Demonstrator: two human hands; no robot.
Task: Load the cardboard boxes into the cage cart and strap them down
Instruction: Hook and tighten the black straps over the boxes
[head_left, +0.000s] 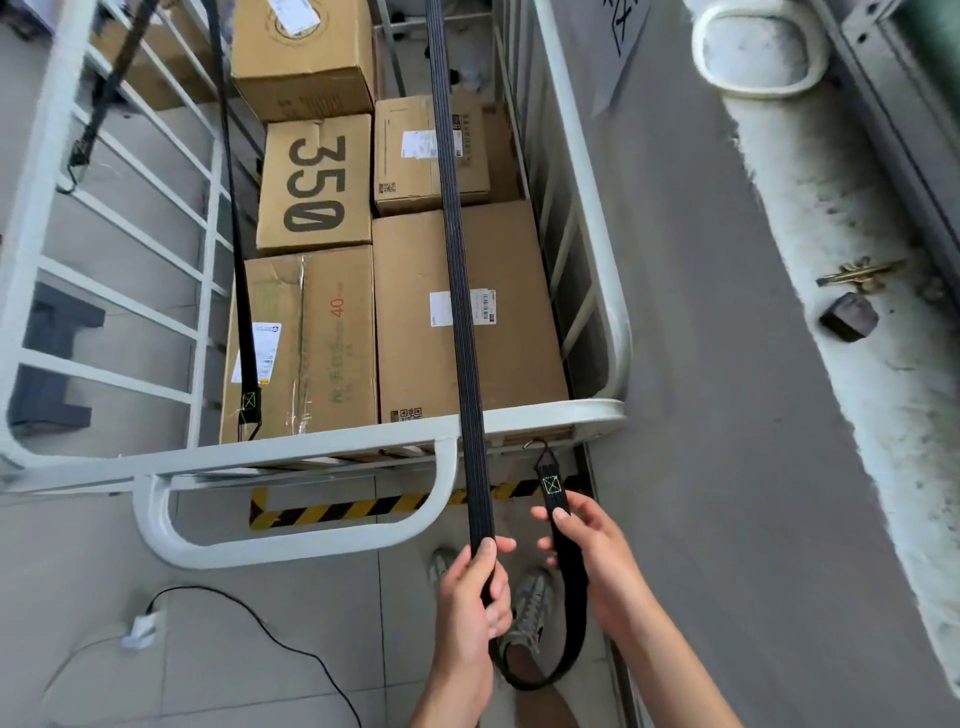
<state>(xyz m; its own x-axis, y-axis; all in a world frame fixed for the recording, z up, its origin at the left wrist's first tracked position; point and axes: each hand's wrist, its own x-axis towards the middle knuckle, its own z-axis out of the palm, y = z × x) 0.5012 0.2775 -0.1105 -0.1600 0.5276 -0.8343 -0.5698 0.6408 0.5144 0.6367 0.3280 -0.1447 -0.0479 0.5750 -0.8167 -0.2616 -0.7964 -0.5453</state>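
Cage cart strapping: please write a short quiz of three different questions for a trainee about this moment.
1. True or false: the box marked 350 lies inside the cage cart.
2. Which hand grips the long black strap stretched over the boxes? A) left hand B) right hand
3. Fill in: the strap end in the right hand finishes in a metal ____ near the cart's front rail.

Key: 1 true; 2 A; 3 hook.
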